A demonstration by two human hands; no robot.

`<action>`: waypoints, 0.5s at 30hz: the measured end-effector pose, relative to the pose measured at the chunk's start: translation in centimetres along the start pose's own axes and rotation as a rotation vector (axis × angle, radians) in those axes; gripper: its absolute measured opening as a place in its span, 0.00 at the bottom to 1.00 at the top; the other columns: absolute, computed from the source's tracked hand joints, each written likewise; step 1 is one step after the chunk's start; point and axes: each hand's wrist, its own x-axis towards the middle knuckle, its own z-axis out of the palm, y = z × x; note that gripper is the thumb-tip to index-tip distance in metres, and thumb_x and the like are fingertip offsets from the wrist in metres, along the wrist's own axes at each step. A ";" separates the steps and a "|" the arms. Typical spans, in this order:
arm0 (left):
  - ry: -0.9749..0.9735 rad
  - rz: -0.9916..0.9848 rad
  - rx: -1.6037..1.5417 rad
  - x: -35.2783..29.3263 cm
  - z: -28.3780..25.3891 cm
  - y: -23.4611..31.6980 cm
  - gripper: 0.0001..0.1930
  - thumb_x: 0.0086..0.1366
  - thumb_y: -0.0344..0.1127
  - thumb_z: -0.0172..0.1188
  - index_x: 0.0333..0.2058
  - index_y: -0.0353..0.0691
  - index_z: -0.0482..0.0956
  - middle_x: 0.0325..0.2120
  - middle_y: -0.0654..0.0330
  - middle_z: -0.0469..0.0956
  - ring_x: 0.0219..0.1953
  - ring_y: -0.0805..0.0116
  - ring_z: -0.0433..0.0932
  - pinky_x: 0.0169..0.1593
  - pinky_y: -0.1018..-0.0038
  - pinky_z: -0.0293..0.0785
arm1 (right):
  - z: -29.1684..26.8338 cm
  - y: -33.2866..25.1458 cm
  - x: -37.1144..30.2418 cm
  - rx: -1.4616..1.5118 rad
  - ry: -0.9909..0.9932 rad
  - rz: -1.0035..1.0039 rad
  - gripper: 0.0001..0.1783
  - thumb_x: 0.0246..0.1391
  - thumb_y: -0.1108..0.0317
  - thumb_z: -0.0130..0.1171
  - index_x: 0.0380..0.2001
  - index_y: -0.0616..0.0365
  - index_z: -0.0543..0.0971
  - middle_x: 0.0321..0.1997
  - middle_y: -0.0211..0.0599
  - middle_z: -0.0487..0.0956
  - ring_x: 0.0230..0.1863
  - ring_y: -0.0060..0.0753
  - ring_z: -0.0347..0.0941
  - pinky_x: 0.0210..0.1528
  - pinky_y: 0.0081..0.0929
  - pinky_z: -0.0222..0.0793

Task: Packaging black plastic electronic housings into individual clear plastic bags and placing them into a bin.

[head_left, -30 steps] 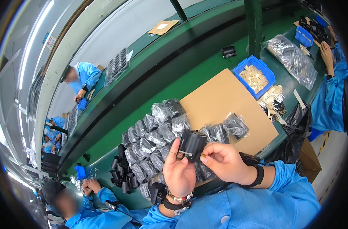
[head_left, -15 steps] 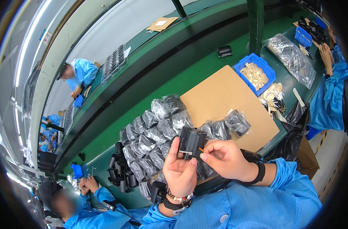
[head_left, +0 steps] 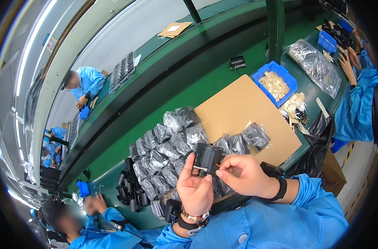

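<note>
My left hand point(head_left: 195, 191) holds up a black plastic housing point(head_left: 209, 155), its fingers behind and along the left side and the thumb at the lower edge. From the right, my right hand point(head_left: 246, 177) pinches a thin orange stick-like piece point(head_left: 217, 165) between thumb and forefinger, close against the housing's lower right edge. Whether the piece touches the housing I cannot tell. Just beyond and left of my hands lie several black units in clear plastic bags point(head_left: 169, 149). A few more bagged units point(head_left: 256, 136) rest on a brown cardboard sheet point(head_left: 238, 108).
Unbagged black parts point(head_left: 130, 186) are piled left of the bags. A blue bin point(head_left: 276, 81) of beige pieces stands beyond the cardboard, near a plastic-wrapped bundle point(head_left: 315, 66). One black unit point(head_left: 237, 62) sits on the green belt point(head_left: 168, 89). Co-workers are at left and right.
The housing has tilted, showing more of its smooth curved face. The unit on the belt has shifted left and nearer. The right co-worker's hands have moved; my grips stay the same.
</note>
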 end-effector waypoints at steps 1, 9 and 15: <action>0.000 0.004 -0.002 -0.1 -0.1 0.0 0.34 0.53 0.13 0.49 0.60 0.30 0.56 0.52 0.44 0.69 0.54 0.55 0.71 0.59 0.58 0.65 | -0.3 -0.7 0.2 -0.147 -0.014 -0.074 0.05 0.47 0.74 0.61 0.25 0.65 0.77 0.22 0.34 0.76 0.24 0.20 0.69 0.28 0.19 0.66; 0.007 -0.029 0.002 -0.4 0.1 0.2 0.33 0.52 0.12 0.49 0.60 0.29 0.57 0.52 0.44 0.69 0.54 0.56 0.71 0.59 0.59 0.64 | -0.7 -2.1 1.0 -0.364 0.087 -0.307 0.05 0.44 0.77 0.62 0.22 0.66 0.76 0.21 0.38 0.75 0.24 0.26 0.73 0.28 0.21 0.68; -0.018 -0.044 -0.013 -0.6 0.1 0.2 0.33 0.53 0.13 0.50 0.60 0.30 0.56 0.53 0.44 0.69 0.55 0.56 0.70 0.59 0.58 0.64 | -0.9 -2.0 0.8 -0.255 0.071 -0.246 0.03 0.44 0.79 0.61 0.22 0.66 0.76 0.21 0.38 0.76 0.23 0.26 0.73 0.27 0.20 0.66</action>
